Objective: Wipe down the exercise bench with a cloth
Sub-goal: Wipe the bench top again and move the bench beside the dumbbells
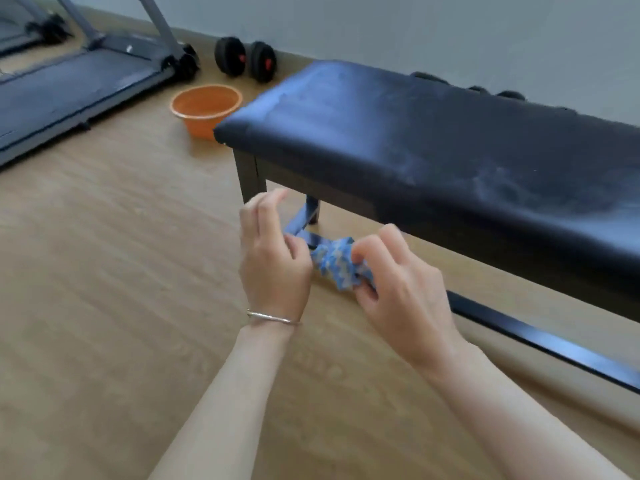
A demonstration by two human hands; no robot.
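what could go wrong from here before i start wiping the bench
1. The cloth is wadded small between the left hand and right hand; used like that it may just smear the pale haze on the bench.
2. The orange basin sits on the floor by the bench's end and could get kicked when working there.

Left hand (273, 258), right hand (398, 289) pinch cloth (337, 263); forearms extended forward.

A home gym room — treadmill (69, 84), dumbbells (246, 60), padded bench (433, 133) on a wood-look floor (104, 271).
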